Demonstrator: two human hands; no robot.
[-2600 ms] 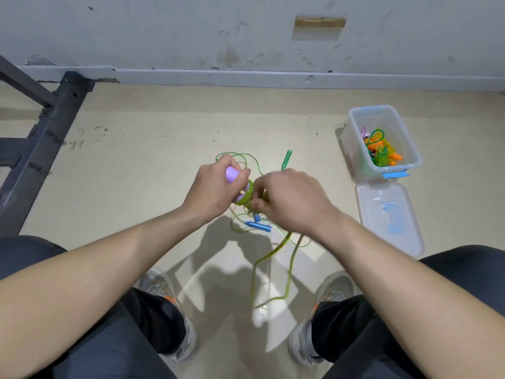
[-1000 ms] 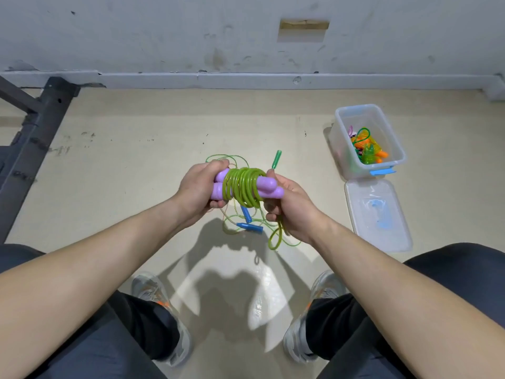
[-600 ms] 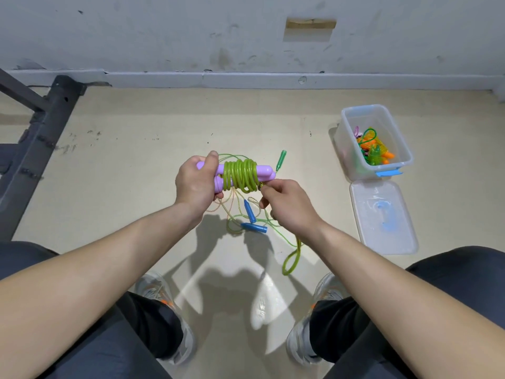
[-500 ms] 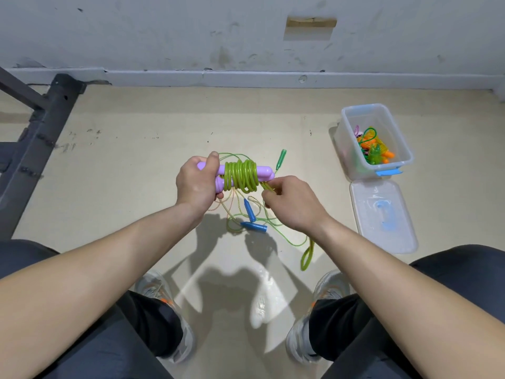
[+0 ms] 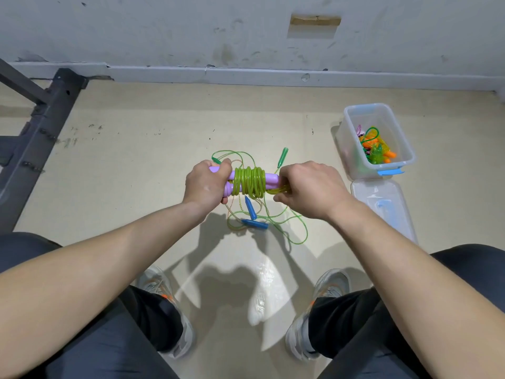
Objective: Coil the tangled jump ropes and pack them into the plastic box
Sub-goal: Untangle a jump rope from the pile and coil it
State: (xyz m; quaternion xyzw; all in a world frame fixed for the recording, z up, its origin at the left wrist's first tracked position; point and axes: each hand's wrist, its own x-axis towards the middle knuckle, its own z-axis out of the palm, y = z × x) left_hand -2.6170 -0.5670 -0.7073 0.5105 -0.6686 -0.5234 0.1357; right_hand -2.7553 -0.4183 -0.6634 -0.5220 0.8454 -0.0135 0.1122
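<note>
head | left hand [image 5: 205, 184] fists one end of the paired purple handles [image 5: 270, 178], steadying them as a spool | right hand [image 5: 311, 187] pinches the tail of the green cord [image 5: 250, 181] taut at the other end | cord glossy, translucent, tightly coiled; handles smooth plastic | clear plastic box [image 5: 345, 132] open, well right, part-filled

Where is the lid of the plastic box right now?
In the head view, the lid lies flat on the floor at the right, just nearer the person than the open plastic box, right of the right hand.
</note>
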